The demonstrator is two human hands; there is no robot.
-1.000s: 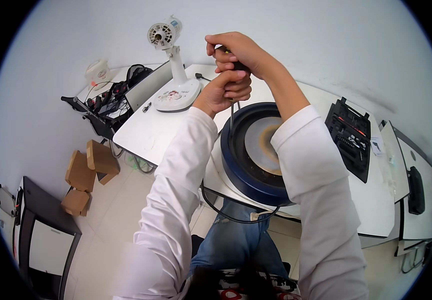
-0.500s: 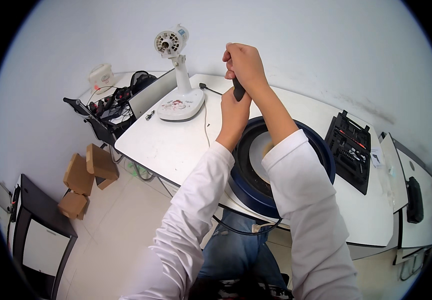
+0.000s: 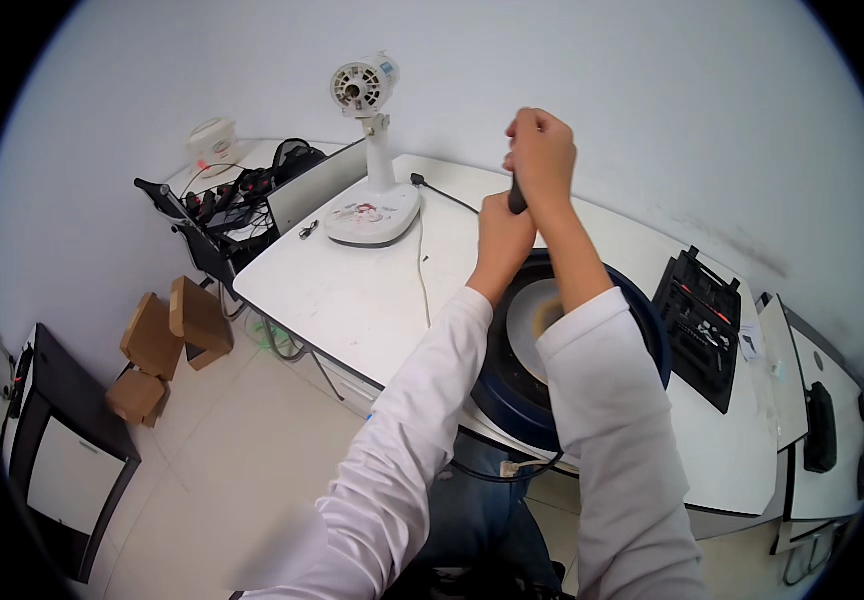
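Note:
Both hands are raised over the far side of a round dark-blue appliance point(image 3: 655, 375) with a black inside and a pale disc in the middle. My left hand point(image 3: 505, 240) is the lower one, closed around a black handle point(image 3: 518, 197). Just above it, my right hand point(image 3: 544, 160) is closed on the same handle, fingers curled. Most of the handle is hidden in the hands, and what it belongs to does not show. My right forearm crosses above the appliance and covers part of its disc.
A fan stand with a bare motor point(image 3: 365, 88) and white base point(image 3: 372, 218) stands at the table's left. A black cord's plug point(image 3: 418, 180) lies behind it. An open tool case point(image 3: 697, 330) is at the right. Cardboard boxes point(image 3: 147, 340) sit on the floor at left.
Both hands have shifted right and slightly lower in the picture, still closed on the black handle. The view has also shifted a little, moving the fan stand and tool case in the picture.

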